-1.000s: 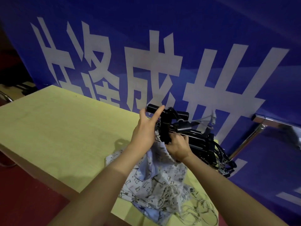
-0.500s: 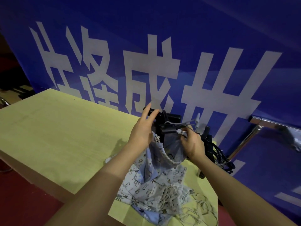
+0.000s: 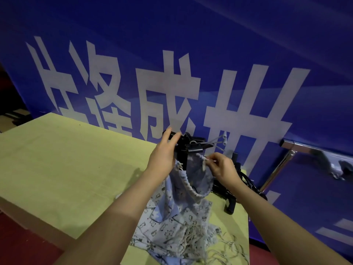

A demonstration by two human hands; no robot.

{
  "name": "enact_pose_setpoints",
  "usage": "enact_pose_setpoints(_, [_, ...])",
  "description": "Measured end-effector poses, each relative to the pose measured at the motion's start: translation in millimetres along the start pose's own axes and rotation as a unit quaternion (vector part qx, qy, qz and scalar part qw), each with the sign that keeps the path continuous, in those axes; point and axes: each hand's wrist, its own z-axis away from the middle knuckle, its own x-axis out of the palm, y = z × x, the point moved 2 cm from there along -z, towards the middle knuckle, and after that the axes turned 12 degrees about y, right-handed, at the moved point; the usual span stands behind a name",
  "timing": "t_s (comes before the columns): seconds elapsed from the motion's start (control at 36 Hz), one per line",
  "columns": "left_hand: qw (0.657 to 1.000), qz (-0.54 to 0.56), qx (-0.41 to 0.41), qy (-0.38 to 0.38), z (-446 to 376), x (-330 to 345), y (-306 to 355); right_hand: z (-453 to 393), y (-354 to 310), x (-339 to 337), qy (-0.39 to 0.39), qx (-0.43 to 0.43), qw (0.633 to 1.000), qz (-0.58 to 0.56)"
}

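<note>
A pale blue printed fabric garment with a white lace neckline is raised at its top against a black metal stand. Its lower part lies crumpled on the yellow counter.

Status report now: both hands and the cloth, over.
Left hand open by black stand. Right hand pinches cloth edge. Cloth half raised, rest on table.

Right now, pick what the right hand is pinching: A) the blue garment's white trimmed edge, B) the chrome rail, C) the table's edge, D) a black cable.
A: the right hand pinches the white trim of the garment, held up beside the black stand, away from the chrome rail.
</note>
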Motion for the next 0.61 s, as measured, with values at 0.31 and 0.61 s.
enact_pose_setpoints(0.31, [0.998,-0.059,-0.014,0.008,3.3,-1.3,13.5,-3.8,-2.1,-10.1,0.009,0.075,0.991,-0.11])
enact_pose_setpoints(0.61, [0.986,-0.151,0.042,0.061,-5.2,-18.4,21.0,-8.0,0.8,-24.0,0.013,0.162,0.968,-0.192])
